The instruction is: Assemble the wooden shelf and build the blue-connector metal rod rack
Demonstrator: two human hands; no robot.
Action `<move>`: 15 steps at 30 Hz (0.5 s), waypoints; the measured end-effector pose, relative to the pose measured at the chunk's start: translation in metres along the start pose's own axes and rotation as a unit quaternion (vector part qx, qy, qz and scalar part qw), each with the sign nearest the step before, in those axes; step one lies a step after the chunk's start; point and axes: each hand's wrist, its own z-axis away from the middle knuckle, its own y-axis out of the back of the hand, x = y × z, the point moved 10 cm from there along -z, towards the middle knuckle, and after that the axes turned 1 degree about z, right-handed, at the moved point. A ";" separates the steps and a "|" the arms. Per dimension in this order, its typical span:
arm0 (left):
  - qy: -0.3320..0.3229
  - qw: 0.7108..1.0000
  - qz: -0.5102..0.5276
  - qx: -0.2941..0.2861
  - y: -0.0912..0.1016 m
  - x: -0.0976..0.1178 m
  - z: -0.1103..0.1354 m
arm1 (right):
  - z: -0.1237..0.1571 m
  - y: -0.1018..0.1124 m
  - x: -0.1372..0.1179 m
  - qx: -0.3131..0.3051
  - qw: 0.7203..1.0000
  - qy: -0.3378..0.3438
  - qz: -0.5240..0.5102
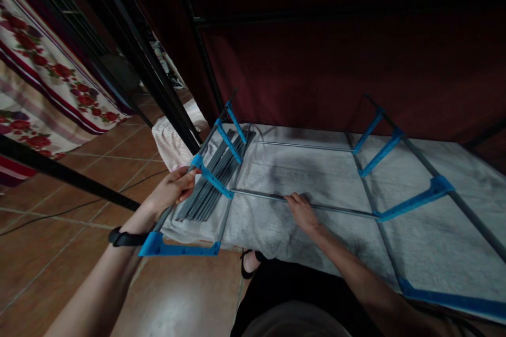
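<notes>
Rack frame (340, 208), grey tubes with blue brackets, standing on grey cloth (261, 224), near left corner past the cloth edge; loose grey tube bundle (209, 201) on cloth inside left end. Left hand (176, 188) closed round left top rail (207, 142) beside a bracket (215, 181), right hand (303, 213) fingers curled over near crossbar (264, 196).

The right edge cut off the outer rail (472, 218) and the nearest blue bracket (454, 299); the left edge cut off the floral curtain (51, 73). The left hand (176, 189) covered a section of the left rail (207, 140), and the right hand (302, 211) covered part of the crossbar (343, 210).
</notes>
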 end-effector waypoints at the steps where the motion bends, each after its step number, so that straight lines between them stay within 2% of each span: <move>1: 0.002 1.000 0.006 -0.001 0.003 0.000 -0.003 | 0.000 0.000 0.000 0.002 1.000 0.000 0.000; 9: 0.018 1.000 -0.002 -0.008 0.017 -0.013 -0.017 | 0.001 -0.001 0.001 0.006 1.000 0.009 0.003; 15: 0.022 1.000 0.017 -0.007 0.011 -0.010 -0.016 | 0.003 -0.004 -0.001 0.005 1.000 0.018 0.006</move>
